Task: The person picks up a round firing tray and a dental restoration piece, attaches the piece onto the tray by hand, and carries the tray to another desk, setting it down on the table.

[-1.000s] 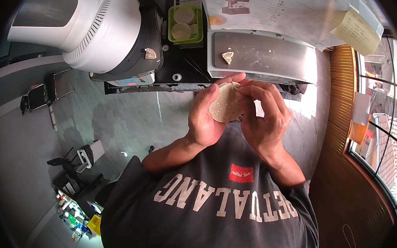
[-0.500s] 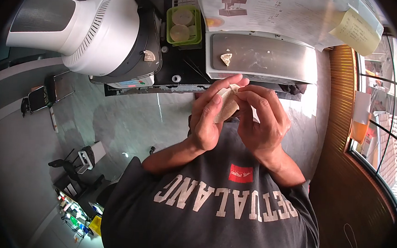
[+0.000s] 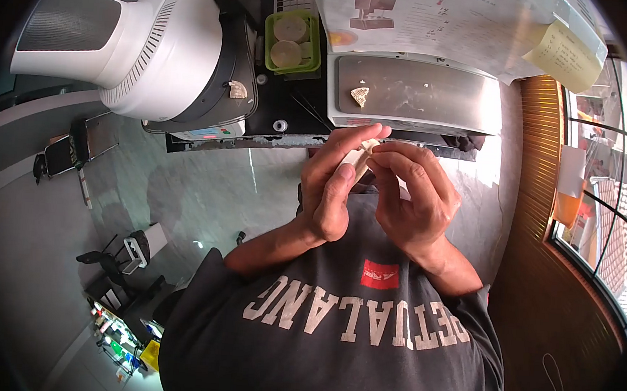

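Note:
A round beige disc (image 3: 362, 161) with a fine grid pattern is tilted nearly edge-on between my hands, mostly hidden by fingers. My left hand (image 3: 330, 186) wraps around its left side, thumb against the near face and fingers behind. My right hand (image 3: 417, 192) has thumb and index finger pinched at the disc's upper right edge; whether a small piece is between those fingertips is too small to tell. Just beyond my hands, a triangular beige fragment (image 3: 360, 96) lies on a metal-topped machine (image 3: 401, 82).
At the left stands a large white machine (image 3: 167, 54) with another beige fragment (image 3: 238, 89) on its dark base. A green basket (image 3: 312, 44) holds round discs. Near the dark bench's edge are tweezers (image 3: 306, 109) and a small white ring (image 3: 280, 125). Papers hang above the metal top.
The disc has turned from facing the camera to nearly edge-on. My left hand has rotated with it, its thumb now lower. The right fingertips stay pinched at the disc's edge.

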`<action>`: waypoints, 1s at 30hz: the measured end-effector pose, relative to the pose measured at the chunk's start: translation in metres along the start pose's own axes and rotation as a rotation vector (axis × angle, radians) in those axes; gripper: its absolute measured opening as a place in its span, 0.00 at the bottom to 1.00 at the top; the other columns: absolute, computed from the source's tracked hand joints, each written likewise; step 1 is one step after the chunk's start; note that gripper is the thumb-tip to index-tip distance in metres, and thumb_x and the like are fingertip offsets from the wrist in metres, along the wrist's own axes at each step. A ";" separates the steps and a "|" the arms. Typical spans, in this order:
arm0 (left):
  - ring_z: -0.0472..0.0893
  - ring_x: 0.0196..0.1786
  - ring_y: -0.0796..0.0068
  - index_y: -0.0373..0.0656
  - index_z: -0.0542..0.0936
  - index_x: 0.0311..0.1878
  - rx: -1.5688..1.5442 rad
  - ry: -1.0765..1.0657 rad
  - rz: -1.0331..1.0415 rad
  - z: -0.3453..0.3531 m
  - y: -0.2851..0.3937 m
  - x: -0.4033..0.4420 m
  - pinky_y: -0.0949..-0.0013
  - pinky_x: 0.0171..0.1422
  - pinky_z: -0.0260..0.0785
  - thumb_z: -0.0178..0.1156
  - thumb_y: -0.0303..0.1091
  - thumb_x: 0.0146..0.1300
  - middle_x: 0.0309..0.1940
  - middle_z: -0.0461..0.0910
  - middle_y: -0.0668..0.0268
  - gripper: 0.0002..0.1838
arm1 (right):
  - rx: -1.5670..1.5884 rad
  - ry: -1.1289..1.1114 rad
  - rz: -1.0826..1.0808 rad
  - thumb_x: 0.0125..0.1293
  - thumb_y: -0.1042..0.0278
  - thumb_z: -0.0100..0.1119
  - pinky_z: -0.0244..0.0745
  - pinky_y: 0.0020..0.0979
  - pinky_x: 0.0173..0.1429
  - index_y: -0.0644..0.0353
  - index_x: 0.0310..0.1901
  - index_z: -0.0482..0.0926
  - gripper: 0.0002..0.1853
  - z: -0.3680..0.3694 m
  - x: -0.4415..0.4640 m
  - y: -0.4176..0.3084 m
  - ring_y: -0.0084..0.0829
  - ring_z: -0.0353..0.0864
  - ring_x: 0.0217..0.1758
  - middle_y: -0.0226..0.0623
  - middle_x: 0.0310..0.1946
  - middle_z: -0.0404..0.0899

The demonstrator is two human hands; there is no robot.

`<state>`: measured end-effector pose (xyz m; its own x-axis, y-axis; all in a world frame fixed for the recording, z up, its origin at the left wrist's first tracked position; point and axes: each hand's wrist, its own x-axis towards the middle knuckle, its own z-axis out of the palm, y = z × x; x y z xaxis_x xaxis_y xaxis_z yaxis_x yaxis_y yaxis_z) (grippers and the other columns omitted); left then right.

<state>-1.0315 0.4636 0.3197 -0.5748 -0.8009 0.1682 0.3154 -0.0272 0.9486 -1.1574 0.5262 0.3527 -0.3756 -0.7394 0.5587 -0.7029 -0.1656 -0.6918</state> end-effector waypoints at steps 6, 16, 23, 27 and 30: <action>0.81 0.63 0.54 0.26 0.75 0.68 0.038 0.004 0.058 -0.002 0.000 0.001 0.59 0.68 0.72 0.43 0.38 0.72 0.61 0.79 0.43 0.29 | 0.014 0.005 -0.007 0.53 0.83 0.74 0.83 0.30 0.36 0.62 0.40 0.85 0.13 -0.001 0.000 -0.004 0.34 0.89 0.36 0.37 0.38 0.87; 0.78 0.66 0.50 0.23 0.73 0.69 0.209 -0.055 0.169 -0.008 0.000 0.001 0.54 0.70 0.72 0.42 0.43 0.73 0.63 0.77 0.37 0.33 | 0.050 0.003 -0.005 0.52 0.83 0.76 0.84 0.29 0.36 0.61 0.40 0.86 0.14 -0.004 -0.002 -0.005 0.33 0.89 0.36 0.37 0.38 0.88; 0.80 0.63 0.50 0.23 0.75 0.67 0.304 -0.053 0.216 -0.009 0.001 0.003 0.54 0.67 0.74 0.42 0.41 0.71 0.59 0.80 0.37 0.32 | 0.073 -0.004 -0.029 0.52 0.84 0.76 0.84 0.29 0.36 0.62 0.41 0.86 0.14 -0.004 0.000 -0.005 0.33 0.89 0.36 0.38 0.38 0.88; 0.80 0.64 0.50 0.23 0.74 0.67 0.308 -0.067 0.223 -0.011 0.001 0.003 0.54 0.68 0.74 0.42 0.41 0.71 0.60 0.79 0.38 0.32 | 0.057 -0.017 -0.015 0.52 0.84 0.76 0.84 0.29 0.36 0.62 0.41 0.86 0.14 -0.004 -0.001 -0.005 0.33 0.89 0.36 0.38 0.38 0.87; 0.79 0.65 0.52 0.24 0.73 0.69 0.201 -0.063 0.103 -0.010 0.004 0.001 0.56 0.69 0.73 0.41 0.40 0.72 0.62 0.79 0.40 0.32 | 0.056 -0.025 -0.004 0.52 0.84 0.75 0.84 0.29 0.36 0.62 0.41 0.86 0.14 -0.003 0.001 -0.004 0.33 0.88 0.36 0.38 0.38 0.87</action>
<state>-1.0236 0.4569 0.3207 -0.5954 -0.7540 0.2773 0.2218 0.1774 0.9588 -1.1568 0.5283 0.3581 -0.3576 -0.7546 0.5503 -0.6692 -0.2039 -0.7145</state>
